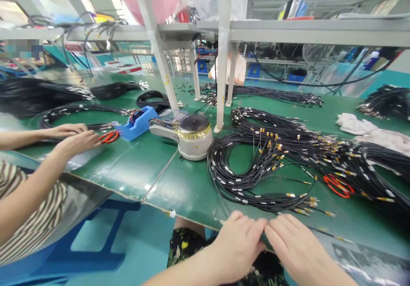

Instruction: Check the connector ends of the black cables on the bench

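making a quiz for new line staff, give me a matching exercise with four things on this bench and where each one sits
Things:
1. blue tape dispenser
2. white cloth
3. orange scissors
4. round tape machine

Places:
A. far right of the bench
B. on the cable bundles, right of centre
C. middle of the bench, by a white post
D. next to a co-worker's hands on the left

Pairs: 1-D, 2-A, 3-B, 4-C

cable tags (238, 179): white bands on the black cables, print too small to read
red-and-white signs (123, 67): lettering blurred, unreadable
tape dispenser (192, 134): yellow scale ring, marks not legible
readable text: none
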The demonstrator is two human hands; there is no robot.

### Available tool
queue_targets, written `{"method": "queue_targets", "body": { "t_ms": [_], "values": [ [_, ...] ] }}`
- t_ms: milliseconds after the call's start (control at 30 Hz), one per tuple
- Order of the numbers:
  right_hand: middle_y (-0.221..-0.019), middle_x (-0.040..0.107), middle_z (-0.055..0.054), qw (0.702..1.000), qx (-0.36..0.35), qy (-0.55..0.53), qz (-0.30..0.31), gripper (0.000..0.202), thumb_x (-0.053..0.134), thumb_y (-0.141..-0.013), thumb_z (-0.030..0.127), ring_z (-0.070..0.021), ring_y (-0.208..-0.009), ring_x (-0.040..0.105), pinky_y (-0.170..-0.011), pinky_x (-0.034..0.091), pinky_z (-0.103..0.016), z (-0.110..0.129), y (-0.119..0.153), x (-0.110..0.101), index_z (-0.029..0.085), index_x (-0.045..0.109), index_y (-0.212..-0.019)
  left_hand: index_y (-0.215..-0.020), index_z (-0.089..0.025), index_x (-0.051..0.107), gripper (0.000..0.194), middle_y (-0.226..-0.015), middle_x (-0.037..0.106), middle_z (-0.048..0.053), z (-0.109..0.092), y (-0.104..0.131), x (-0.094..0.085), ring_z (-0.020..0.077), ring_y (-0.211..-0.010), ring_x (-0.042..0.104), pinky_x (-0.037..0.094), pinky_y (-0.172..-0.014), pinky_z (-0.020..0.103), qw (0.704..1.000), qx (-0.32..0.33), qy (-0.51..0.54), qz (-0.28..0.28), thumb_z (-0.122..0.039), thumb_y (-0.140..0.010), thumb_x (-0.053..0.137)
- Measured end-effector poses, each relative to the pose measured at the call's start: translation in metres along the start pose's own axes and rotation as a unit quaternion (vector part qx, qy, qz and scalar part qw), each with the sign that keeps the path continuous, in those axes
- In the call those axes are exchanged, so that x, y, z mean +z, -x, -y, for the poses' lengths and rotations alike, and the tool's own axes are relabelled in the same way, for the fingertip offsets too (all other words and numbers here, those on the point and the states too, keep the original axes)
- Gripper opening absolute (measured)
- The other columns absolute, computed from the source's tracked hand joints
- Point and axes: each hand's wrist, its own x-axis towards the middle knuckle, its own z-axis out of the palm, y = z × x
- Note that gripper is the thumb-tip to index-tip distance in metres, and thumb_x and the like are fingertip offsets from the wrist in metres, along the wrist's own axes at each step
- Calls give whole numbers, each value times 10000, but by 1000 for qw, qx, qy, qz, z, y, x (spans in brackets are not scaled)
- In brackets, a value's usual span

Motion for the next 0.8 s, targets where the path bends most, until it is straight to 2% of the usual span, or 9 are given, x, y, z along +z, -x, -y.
{"method": "queue_targets", "body": {
  "t_ms": [100,233,300,400,467,567,633,700,800],
  "values": [
    [-655,571,-59,1000,-9,20,1,373,222,-841,35,-198,-585,496,-649,344,-361,14,-5,-13,171,567,-805,-875,-143,503,140,-621,485,8,7,11,-7,150,-573,419,308,-513,304,997,49,-55,17,-182,-853,370],
    [-549,529,-22,1000,-10,-24,11,380,200,-849,36,-174,-471,452,-555,287,-327,21,-8,-2,196,509,-696,-781,-152,501,102,-591,431,0,25,30,-31,142,-565,380,244,-513,307,986,113,-107,52,-177,-825,413],
    [-551,534,-10,998,5,-53,22,346,221,-865,59,-164,-465,451,-550,269,-315,24,-10,11,195,490,-697,-794,-144,509,95,-595,436,6,34,41,-41,142,-566,368,238,-520,308,984,113,-124,61,-161,-814,418],
    [-523,529,22,995,30,-87,26,309,256,-867,66,-141,-438,444,-551,253,-298,35,-15,30,199,443,-660,-733,-144,500,121,-571,434,8,46,56,-47,140,-551,352,248,-528,307,986,97,-122,61,-124,-807,407],
    [-510,540,32,994,47,-98,20,277,278,-858,82,-131,-414,450,-548,250,-291,46,-21,41,199,427,-656,-691,-148,485,159,-557,436,8,51,65,-46,137,-540,348,267,-540,305,990,77,-109,41,-92,-804,390],
    [-524,593,26,995,47,-88,21,115,384,-840,212,-140,-406,496,-524,243,-291,61,-34,50,187,470,-768,-708,-146,496,165,-562,454,11,53,74,-45,137,-550,363,314,-585,310,994,50,-95,10,-55,-793,387],
    [-496,592,37,996,23,-78,42,80,452,-816,233,-142,-392,508,-504,223,-294,67,-42,49,195,466,-747,-737,-142,507,157,-572,460,16,52,77,-47,142,-568,374,324,-582,304,996,43,-84,-7,-47,-789,393],
    [-480,583,44,994,11,-73,76,161,481,-810,192,-136,-385,508,-497,208,-296,68,-47,43,203,428,-658,-741,-142,507,167,-565,447,16,51,77,-49,144,-572,361,317,-557,294,996,47,-67,-27,-50,-794,378],
    [-570,630,23,985,15,-87,149,170,505,-815,190,-148,-455,554,-503,218,-288,63,-51,27,196,441,-658,-733,-138,507,201,-556,425,10,50,76,-54,142,-577,336,344,-604,316,996,65,-51,-23,-54,-807,340]
  ]
}}
